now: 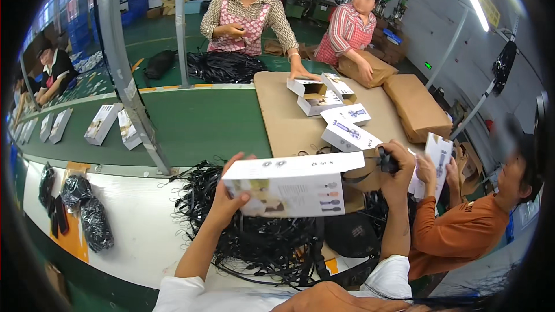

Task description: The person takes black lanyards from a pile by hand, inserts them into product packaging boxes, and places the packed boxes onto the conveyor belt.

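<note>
My left hand grips the far-left end of a white printed cardboard box, its thumb on the front face. The box lies sideways in front of me, its flap open at the right end. At that open end my right hand is closed around a bunched black strap; a dark band runs from it towards the opening. How far it reaches inside is hidden. Below the box spreads a tangled heap of black cords. A black fabric pouch-like thing lies at the heap's right.
A green conveyor belt carries white boxes at left. Several more boxes lie on a brown board. A metal post rises at left. A co-worker in orange sits close at right; two others stand across.
</note>
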Available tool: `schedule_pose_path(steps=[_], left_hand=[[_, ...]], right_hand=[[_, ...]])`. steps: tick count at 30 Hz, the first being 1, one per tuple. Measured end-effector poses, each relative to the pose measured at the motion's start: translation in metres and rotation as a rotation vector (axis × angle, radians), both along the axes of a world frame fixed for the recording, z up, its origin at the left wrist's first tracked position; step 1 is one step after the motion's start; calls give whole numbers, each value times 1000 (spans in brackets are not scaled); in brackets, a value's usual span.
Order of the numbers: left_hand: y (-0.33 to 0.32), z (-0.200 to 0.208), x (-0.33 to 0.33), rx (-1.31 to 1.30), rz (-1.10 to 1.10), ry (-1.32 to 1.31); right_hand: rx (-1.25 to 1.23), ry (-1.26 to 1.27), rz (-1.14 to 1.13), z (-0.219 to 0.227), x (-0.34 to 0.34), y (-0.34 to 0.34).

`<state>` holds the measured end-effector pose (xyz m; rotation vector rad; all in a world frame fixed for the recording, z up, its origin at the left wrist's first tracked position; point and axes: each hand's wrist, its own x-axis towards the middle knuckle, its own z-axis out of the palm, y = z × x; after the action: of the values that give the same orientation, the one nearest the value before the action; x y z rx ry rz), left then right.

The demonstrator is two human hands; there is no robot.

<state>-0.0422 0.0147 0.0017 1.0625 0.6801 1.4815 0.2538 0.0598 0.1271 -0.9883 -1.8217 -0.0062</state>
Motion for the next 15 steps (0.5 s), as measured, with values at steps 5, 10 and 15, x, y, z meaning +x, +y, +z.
schedule_pose_path(steps=[5, 10, 15], left_hand=[[-30, -6, -5, -127, 29, -118], [-46, -40, -17, -301, 278, -338], [-59, -63, -18, -395, 252, -458]], right_hand=[[-207, 67, 141, -5, -13, 18], [-495, 765, 694, 21, -34, 28], [-619, 1067, 1027, 34, -64, 40]])
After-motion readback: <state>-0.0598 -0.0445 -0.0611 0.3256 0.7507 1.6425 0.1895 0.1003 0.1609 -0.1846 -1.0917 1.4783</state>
